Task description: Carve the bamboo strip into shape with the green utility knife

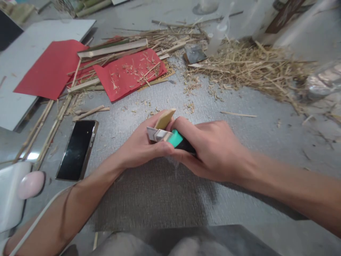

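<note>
Above the near middle of the table, my two hands come together. My right hand (217, 149) is closed round a box cutter (176, 138) with a green and black handle; its metal blade points left. My left hand (145, 142) grips a short, pale bamboo piece (165, 119) whose pointed end sticks up past the fingers. The left thumb lies along the cutter near the blade's base. Blade and bamboo are side by side; whether they touch, I cannot tell. The lower part of the bamboo is hidden by my fingers.
A phone (77, 149) lies left of my left forearm. Red paper (130, 73) holds shavings, beside bamboo strips (114, 48). A heap of shavings (247, 67) spreads at the back right, near a clear plastic bottle (217, 39). A pink rounded object (31, 185) sits far left.
</note>
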